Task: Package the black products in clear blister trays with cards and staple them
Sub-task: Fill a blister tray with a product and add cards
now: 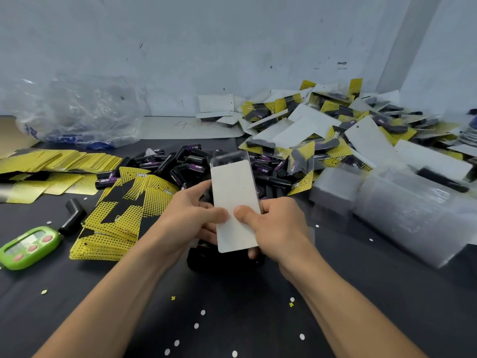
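Dozens of finished packs (pixel 335 130) sit piled back-right, but loose products (pixel 180 164), cards (pixel 116 215) and trays (pixel 400 208) are left, so you're mid-batch: left hand (pixel 185 218) and right hand (pixel 278 223) both pinch the current pack (pixel 235 200) mid-table, thumbs on its card back, apparently unstapled.

The left hand (pixel 180 218) and right hand (pixel 281 223) are bare, and both forearms are uncovered to the frame's edge.

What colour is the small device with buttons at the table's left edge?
Bright green device, pink buttons; head view.
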